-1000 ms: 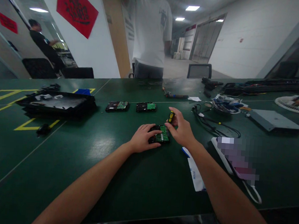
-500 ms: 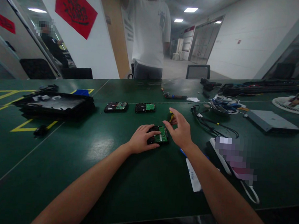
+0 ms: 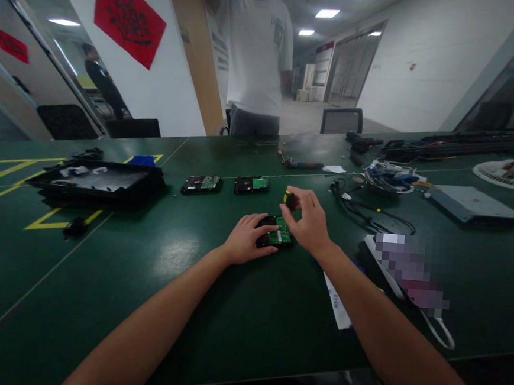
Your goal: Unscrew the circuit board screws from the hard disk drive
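Note:
My left hand (image 3: 249, 240) lies over the left part of a hard drive (image 3: 282, 235) with its green circuit board facing up, gripping it against the table. Thumb and fingers of my right hand (image 3: 309, 220) are closed around a screwdriver (image 3: 288, 198) with a yellow and black handle. The handle stands roughly upright over the drive's right end; its shaft and tip cannot be made out. Farther back on the table lie a second hard drive (image 3: 251, 185) and a third hard drive (image 3: 201, 184), both board side up.
A black plastic tray (image 3: 102, 181) stands at left. Right of my hands are black cables (image 3: 362, 207), a bundle of wires (image 3: 389, 178), a grey metal box (image 3: 476, 205) and a phone (image 3: 406, 269) with a cord. A person (image 3: 259, 62) stands across the table.
My right hand and the screwdriver have shifted slightly left over the drive, and the yellow end of the handle shows more. My left hand still grips the hard drive.

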`<state>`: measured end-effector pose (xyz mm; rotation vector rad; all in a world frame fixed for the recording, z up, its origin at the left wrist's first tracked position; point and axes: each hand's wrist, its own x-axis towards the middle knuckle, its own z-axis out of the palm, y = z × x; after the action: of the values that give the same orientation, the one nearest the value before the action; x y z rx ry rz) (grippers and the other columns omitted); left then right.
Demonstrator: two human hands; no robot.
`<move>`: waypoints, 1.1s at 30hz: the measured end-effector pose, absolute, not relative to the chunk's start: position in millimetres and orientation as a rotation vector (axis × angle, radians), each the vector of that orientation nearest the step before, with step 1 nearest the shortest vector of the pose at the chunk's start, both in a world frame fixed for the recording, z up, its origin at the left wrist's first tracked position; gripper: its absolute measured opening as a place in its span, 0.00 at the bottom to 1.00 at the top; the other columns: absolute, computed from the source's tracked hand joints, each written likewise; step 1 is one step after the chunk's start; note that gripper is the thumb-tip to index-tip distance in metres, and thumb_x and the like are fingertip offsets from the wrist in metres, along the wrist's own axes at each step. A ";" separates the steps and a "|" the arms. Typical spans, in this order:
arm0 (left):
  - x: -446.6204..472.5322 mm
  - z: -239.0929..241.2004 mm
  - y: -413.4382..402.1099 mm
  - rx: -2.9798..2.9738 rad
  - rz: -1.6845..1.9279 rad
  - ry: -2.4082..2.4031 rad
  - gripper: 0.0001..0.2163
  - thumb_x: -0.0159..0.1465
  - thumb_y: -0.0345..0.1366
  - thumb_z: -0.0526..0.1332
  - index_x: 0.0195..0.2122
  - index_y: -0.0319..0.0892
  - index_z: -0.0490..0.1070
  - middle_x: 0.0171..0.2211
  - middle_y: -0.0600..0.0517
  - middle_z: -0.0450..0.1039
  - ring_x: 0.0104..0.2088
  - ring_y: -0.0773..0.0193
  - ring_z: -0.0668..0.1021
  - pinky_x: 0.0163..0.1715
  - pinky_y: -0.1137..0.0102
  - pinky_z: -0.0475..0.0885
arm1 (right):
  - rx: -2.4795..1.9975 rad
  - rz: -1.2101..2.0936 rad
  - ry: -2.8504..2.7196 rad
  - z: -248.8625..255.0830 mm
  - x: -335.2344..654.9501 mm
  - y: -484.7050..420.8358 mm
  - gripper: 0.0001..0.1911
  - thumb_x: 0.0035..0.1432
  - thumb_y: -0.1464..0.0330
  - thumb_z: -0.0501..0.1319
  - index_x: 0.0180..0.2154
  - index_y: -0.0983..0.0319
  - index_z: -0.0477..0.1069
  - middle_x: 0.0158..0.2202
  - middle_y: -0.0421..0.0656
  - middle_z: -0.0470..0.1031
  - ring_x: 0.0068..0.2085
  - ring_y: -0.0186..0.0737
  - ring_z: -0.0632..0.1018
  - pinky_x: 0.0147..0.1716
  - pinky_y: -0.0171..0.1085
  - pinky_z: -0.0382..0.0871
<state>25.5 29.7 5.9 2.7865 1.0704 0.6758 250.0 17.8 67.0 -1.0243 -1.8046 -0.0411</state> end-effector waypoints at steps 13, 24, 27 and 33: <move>24.2 8.1 28.9 2.799 0.645 1.078 0.29 0.64 0.57 0.66 0.64 0.54 0.69 0.68 0.44 0.60 0.65 0.43 0.67 0.62 0.46 0.63 | -1.017 -0.015 -1.753 61.7 264.0 12.4 0.25 0.65 0.63 0.63 0.62 0.54 0.64 0.50 0.49 0.74 0.44 0.48 0.79 0.47 0.52 0.80; 24.9 7.6 28.8 2.791 0.651 1.078 0.29 0.64 0.57 0.66 0.64 0.54 0.69 0.68 0.44 0.60 0.64 0.42 0.67 0.62 0.45 0.63 | -1.027 -0.001 -1.726 62.3 262.5 10.8 0.23 0.65 0.63 0.62 0.61 0.54 0.66 0.50 0.49 0.74 0.44 0.47 0.79 0.47 0.52 0.79; 24.5 7.1 29.2 2.783 0.654 1.077 0.29 0.63 0.57 0.66 0.64 0.55 0.69 0.68 0.44 0.60 0.64 0.42 0.67 0.62 0.45 0.63 | -0.993 0.116 -1.746 61.2 265.1 12.2 0.26 0.68 0.65 0.58 0.65 0.54 0.61 0.55 0.50 0.75 0.48 0.48 0.81 0.52 0.53 0.78; 24.3 7.7 29.0 2.784 0.640 1.091 0.30 0.63 0.58 0.66 0.64 0.55 0.69 0.68 0.45 0.60 0.64 0.43 0.67 0.62 0.46 0.62 | -1.012 0.108 -1.729 58.7 268.5 16.2 0.26 0.65 0.63 0.63 0.63 0.53 0.64 0.53 0.48 0.77 0.44 0.48 0.81 0.47 0.53 0.80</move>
<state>24.3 29.0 7.7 2.7838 1.0908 0.6399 268.5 16.2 58.7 -1.0117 -1.7294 0.1078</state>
